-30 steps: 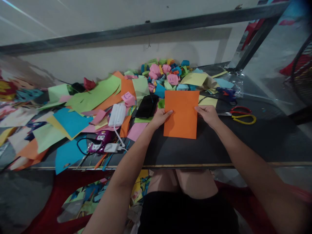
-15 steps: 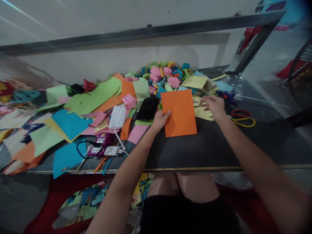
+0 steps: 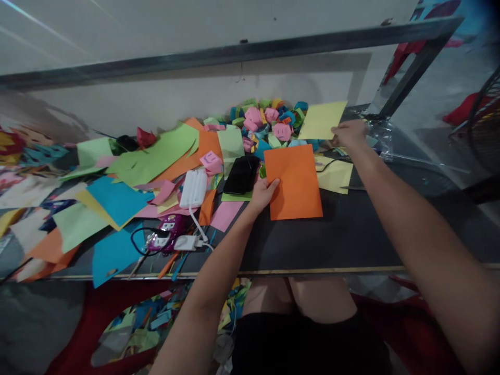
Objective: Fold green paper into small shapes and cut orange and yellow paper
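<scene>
My left hand [image 3: 264, 195] grips the left edge of an orange sheet of paper [image 3: 295, 182], thumb on top, over the dark table. Farther back on the right, my right hand [image 3: 349, 134] pinches a pale yellow sheet of paper [image 3: 323, 120] by its lower right corner, raised in front of the paper pile. Below that hand another yellow sheet [image 3: 335, 174] lies on the table, with a dark thin object across it. A black phone [image 3: 241, 174] rests just left of the orange sheet. Behind it are small folded paper pieces [image 3: 282, 131], several of them pink.
Loose coloured sheets [image 3: 117, 200] cover the table's left side. A white power bank [image 3: 193, 188] with a cable and a purple power strip [image 3: 166, 232] lie near the front edge. A metal rail [image 3: 219, 49] runs along the back. A fan [image 3: 486, 120] stands at the right.
My right hand has moved back and taken hold of the pale yellow sheet, lifting it from the pile. The left hand still holds the orange sheet, and the view has shifted slightly.
</scene>
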The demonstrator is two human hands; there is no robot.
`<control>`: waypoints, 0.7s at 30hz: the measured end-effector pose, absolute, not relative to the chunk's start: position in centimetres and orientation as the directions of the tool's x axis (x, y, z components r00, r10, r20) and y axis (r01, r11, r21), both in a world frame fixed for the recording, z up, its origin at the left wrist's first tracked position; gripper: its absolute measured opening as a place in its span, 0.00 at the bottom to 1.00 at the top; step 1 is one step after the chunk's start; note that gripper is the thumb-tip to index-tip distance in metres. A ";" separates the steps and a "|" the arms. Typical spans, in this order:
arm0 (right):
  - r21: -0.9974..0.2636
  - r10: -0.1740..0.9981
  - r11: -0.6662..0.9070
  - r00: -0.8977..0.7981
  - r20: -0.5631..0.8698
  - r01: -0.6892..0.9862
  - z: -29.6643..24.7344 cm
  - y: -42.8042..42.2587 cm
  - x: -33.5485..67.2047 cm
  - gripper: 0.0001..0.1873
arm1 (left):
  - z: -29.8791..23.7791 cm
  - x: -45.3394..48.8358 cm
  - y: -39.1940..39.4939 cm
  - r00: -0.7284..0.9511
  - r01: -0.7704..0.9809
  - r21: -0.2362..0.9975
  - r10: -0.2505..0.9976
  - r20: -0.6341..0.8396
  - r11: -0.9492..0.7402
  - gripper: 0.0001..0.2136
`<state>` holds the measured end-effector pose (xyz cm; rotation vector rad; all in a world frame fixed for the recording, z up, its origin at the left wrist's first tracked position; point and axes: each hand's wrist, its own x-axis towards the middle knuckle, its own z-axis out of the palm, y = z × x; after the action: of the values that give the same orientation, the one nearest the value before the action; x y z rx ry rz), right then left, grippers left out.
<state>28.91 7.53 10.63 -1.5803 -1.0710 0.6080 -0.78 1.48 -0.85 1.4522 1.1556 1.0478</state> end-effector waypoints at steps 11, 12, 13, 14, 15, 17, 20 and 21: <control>-0.975 0.915 -0.131 0.400 -0.049 0.180 6.0 -9.9 24.6 0.15 | -1.6 -0.3 1.9 0.159 0.120 0.987 0.983 0.089 -0.108 0.13; -0.972 0.926 -0.135 0.374 -0.054 0.194 5.0 -10.2 24.0 0.16 | -1.6 -0.3 1.9 0.140 0.129 0.984 0.984 0.107 -0.126 0.13; -0.970 0.932 -0.136 0.358 -0.056 0.201 4.0 -10.2 23.6 0.17 | -1.5 -0.3 1.8 0.121 0.128 0.981 0.984 0.132 -0.147 0.12; -0.969 0.931 -0.132 0.362 -0.049 0.209 3.2 -10.1 23.3 0.18 | -1.5 -0.3 1.7 0.107 0.112 0.980 0.983 0.152 -0.163 0.11; -0.968 0.930 -0.116 0.366 -0.028 0.221 2.6 -9.9 23.1 0.19 | -1.5 -0.2 1.7 0.099 0.081 0.982 0.982 0.161 -0.170 0.11; -0.969 0.923 -0.070 0.384 0.027 0.235 1.7 -9.4 22.8 0.19 | -1.5 -0.1 1.6 0.111 -0.005 0.988 0.982 0.155 -0.156 0.13; -0.981 0.924 -0.032 0.381 0.043 0.190 1.0 -8.4 22.8 0.21 | -1.5 0.2 1.3 0.132 -0.129 0.985 0.983 0.130 -0.113 0.18; -0.985 0.924 -0.033 0.380 0.034 0.169 0.9 -8.1 22.9 0.23 | -1.4 0.2 1.2 0.131 -0.168 0.981 0.984 0.122 -0.099 0.21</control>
<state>22.85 -8.13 0.87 -1.4931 -1.0320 0.8263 0.25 1.23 -1.36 1.2312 0.9326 1.2561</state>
